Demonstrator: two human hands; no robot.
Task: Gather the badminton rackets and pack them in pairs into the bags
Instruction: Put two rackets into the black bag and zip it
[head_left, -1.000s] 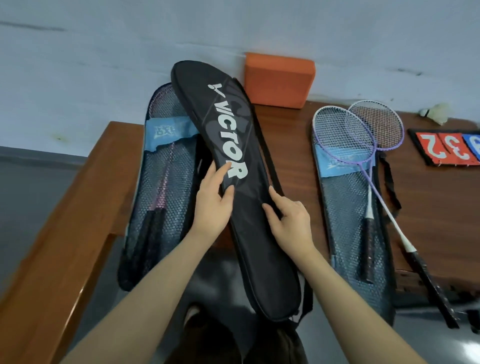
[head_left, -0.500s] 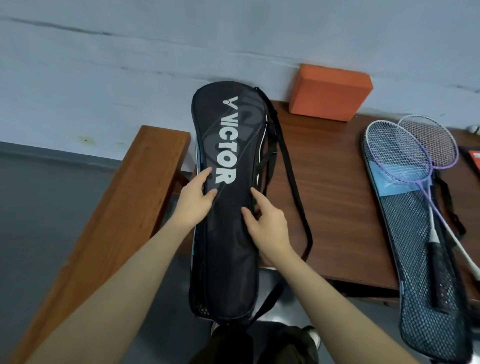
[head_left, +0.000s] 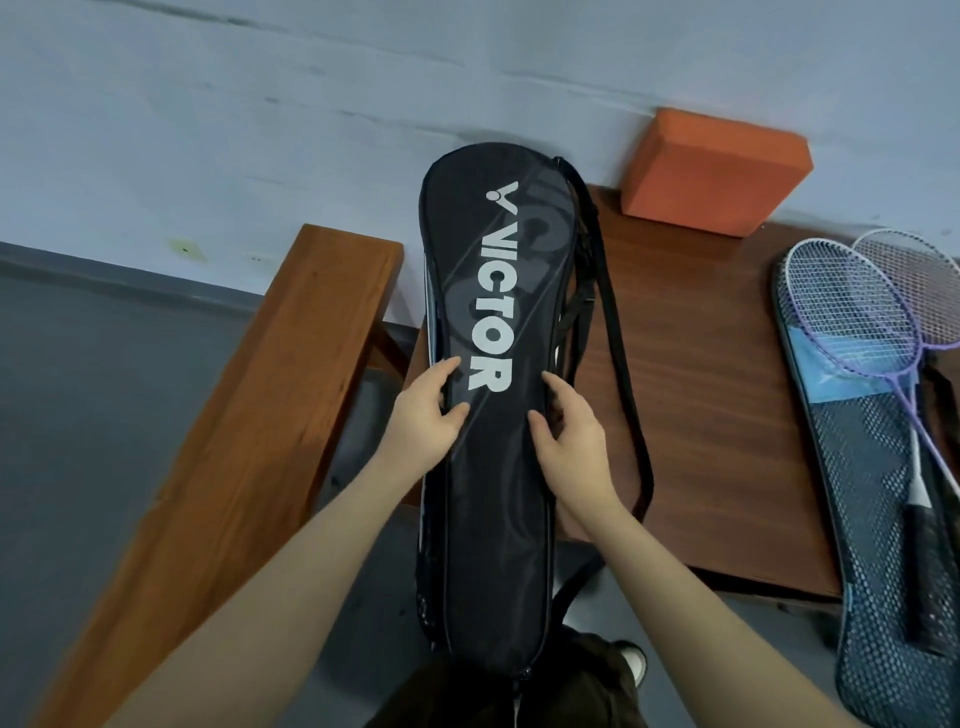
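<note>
Both hands, left hand (head_left: 423, 415) and right hand (head_left: 569, 434), fingers curled, gripping smooth black teardrop-shaped fabric racket bag (head_left: 493, 467).

Rackets (head_left: 862, 332): two, at 3 o'clock
Bags (head_left: 493, 415): two
Orange blocks (head_left: 714, 169): one
Hands (head_left: 423, 415): two
</note>
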